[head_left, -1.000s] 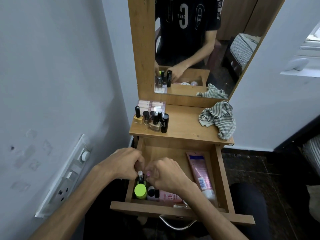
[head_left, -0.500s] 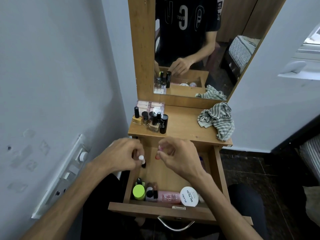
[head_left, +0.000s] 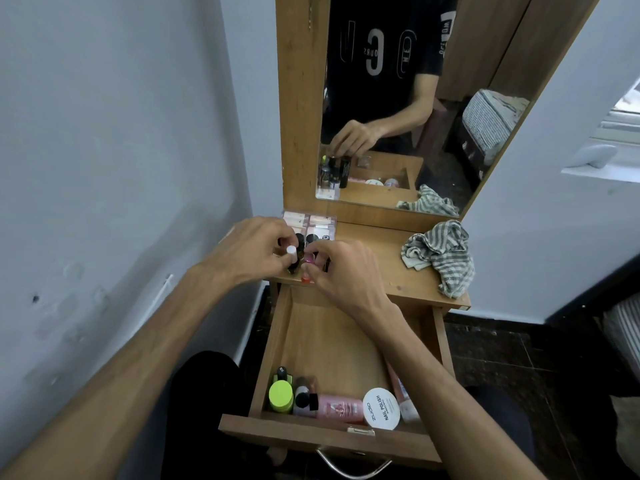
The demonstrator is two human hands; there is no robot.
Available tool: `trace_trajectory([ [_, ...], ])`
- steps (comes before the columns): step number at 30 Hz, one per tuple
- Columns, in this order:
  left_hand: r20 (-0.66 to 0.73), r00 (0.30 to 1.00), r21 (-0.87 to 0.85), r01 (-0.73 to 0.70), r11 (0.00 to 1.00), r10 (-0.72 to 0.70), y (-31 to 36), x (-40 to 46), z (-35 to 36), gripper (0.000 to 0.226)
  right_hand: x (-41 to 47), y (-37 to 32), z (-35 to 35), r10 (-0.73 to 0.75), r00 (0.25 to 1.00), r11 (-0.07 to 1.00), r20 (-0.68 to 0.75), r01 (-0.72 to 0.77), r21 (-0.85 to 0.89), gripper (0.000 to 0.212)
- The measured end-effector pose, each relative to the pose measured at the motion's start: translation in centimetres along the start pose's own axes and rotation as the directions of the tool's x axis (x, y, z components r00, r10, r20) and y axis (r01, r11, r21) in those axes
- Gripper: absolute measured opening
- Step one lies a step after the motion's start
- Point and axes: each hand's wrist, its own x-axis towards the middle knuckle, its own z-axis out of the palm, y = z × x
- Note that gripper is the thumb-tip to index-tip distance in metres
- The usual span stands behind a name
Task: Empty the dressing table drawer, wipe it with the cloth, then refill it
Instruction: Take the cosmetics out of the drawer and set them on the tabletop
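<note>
Over the tabletop's left corner, the left hand pinches a white-capped bottle and the right hand a pink-capped bottle, apparently parking them beside other bottles to clear the drawer.

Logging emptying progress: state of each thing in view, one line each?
drawer: pulled open, partly emptied
left hand: pinching a white-capped bottle over the tabletop
right hand: pinching a pink-capped bottle
cloth: crumpled, unused on the tabletop
green-lidded jar: lidded, in drawer
nail polish remover tub: lidded, in drawer
</note>
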Motion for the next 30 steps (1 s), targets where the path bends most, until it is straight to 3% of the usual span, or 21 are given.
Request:
trace_trajectory([
  [11,-0.068,0.996,0.071,-0.047,0.996,0.052,0.1,-0.1,0.8,0.021,0.9,-0.6,0.9,-0.004,1.000,1.000,0.007,0.004,-0.024,0.020],
  [19,-0.189,0.982,0.041,-0.017,0.999,0.025,0.2,-1.3,0.8,0.035,-0.1,0.0,0.2,-0.037,0.999,0.999,0.009,0.037,-0.029,0.043],
  [24,-0.263,0.965,-0.076,-0.028,0.997,0.007,1.2,-3.8,0.6,0.016,-2.4,0.1,-0.7,-0.057,0.998,0.996,0.002,0.056,0.068,0.033],
  [27,-0.043,0.998,-0.124,-0.039,0.992,0.034,3.0,-7.0,1.1,0.012,-6.1,0.3,-0.8,-0.041,0.979,0.993,0.200,0.018,0.113,0.028],
  [30,0.266,0.964,-0.121,0.058,0.991,-0.024,3.8,-9.3,1.7,0.014,-8.2,0.4,-0.1,-0.024,0.900,0.996,0.436,-0.018,0.091,0.029],
])
